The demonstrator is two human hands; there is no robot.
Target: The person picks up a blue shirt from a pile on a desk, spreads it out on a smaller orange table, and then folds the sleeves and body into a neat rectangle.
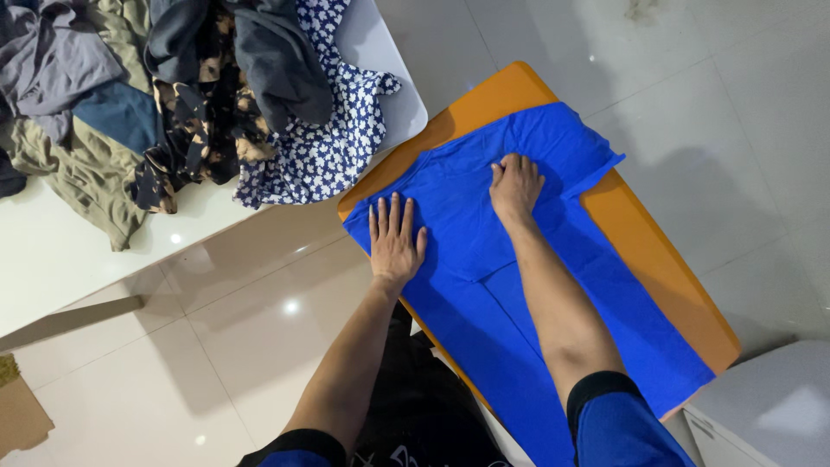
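Two hands pressing one blue T-shirt [536, 285] on one orange board [657, 259].
I am laying my left hand [395, 239] flat, fingers spread, gripping nothing; my right hand [515, 187], at two o'clock from it, is pressing, fingers curled, beside the shirt's neck.

The person's left hand [396, 239] and right hand [515, 186] are bare, as are both forearms, with no rings, watch or gloves showing, and each upper arm wears a short bright blue sleeve edged with a black band above dark clothing below.
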